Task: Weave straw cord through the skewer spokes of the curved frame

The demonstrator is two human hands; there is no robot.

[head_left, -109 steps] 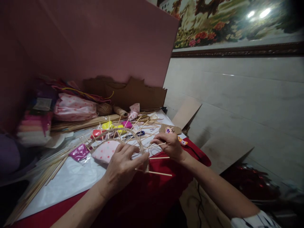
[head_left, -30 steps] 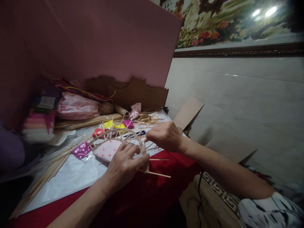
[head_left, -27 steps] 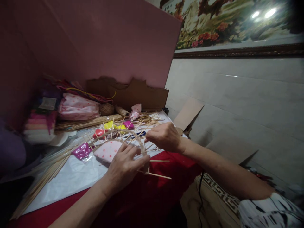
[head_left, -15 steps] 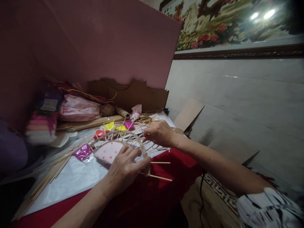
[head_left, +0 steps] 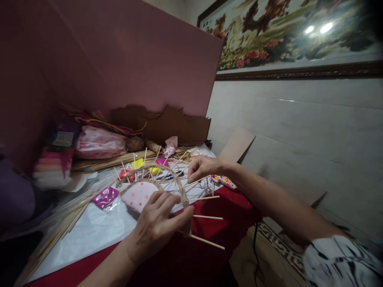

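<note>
My left hand [head_left: 155, 227] lies on a curved woven rattan frame [head_left: 176, 183] with thin wooden sticks [head_left: 206, 217] poking out like spokes, its fingers closed over the rim near the table's front. My right hand [head_left: 203, 167] reaches to the far side of the frame and pinches a thin strand or stick there; what it holds is too fine to name. A pink dotted cloth piece [head_left: 139, 195] shows under the arch of the frame. The work rests on white paper [head_left: 89, 227] over a red tablecloth [head_left: 221, 207].
Small coloured packets [head_left: 106, 197] and a long bundle of sticks [head_left: 110, 161] lie behind the frame. A twine ball [head_left: 134, 143], a pink dotted bag [head_left: 100, 143] and brown cardboard [head_left: 167, 123] stand at the back before a pink board [head_left: 134, 56]. A tiled wall is at right.
My right hand has moved from the frame's right side up to its far edge and then back a little, baring a dotted strip on the red cloth. The left hand stays on the rim.
</note>
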